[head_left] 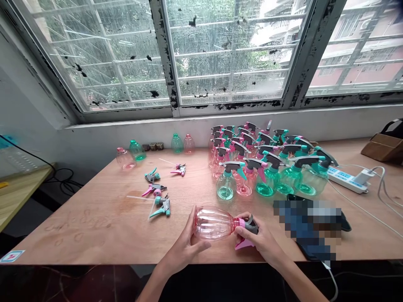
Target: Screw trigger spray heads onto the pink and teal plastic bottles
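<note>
Sideways, a clear pink bottle (214,224) is held up at the near side of the wooden table (94,239), its neck pointing right. The person's left hand (185,247) cups its base, thumb stretched out below; the right hand (264,239) grasps the grey-and-pink spray head (251,227) at its neck. To the left of the pink bottle and farther back lie four loose sprayers (162,208), pink and teal. Beyond these stand four headless bottles (177,144), two green, two pink. Behind the pink bottle and to its right crowd the fitted spray bottles (226,188). Right of the pink bottle are a partly pixelated dark device (346,222) and, farther back, a white power strip (346,181).
</note>
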Tool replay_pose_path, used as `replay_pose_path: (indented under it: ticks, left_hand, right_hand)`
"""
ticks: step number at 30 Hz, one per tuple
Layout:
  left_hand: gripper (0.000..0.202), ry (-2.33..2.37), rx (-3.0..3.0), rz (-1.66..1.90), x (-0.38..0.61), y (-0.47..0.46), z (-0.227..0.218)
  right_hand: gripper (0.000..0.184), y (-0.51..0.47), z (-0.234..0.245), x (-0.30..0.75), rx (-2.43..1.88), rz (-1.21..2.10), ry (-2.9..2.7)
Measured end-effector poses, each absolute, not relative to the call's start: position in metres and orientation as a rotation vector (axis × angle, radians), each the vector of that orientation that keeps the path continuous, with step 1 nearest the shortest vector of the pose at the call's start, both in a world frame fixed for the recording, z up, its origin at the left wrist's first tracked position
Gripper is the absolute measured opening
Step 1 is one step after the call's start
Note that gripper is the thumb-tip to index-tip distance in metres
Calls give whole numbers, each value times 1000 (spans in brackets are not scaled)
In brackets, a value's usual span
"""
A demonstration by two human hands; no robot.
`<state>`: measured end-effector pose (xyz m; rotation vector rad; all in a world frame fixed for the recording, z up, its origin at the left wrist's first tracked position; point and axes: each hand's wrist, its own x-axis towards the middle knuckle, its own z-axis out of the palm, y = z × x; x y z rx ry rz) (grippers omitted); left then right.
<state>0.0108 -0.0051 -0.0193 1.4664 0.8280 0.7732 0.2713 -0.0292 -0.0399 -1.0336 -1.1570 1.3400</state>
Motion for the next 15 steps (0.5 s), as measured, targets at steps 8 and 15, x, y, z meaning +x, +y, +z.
replay_pose_path:
  ticks: [8, 15]
  left_hand:
    - [93, 820, 1526, 793, 10, -4, -19]
    - [101, 813, 1439, 784, 10, -5, -18]
  right_hand:
    - [31, -29, -38, 270, -1014, 1340, -1161]
    - [27, -29, -39, 272, -1059, 1279, -1225]
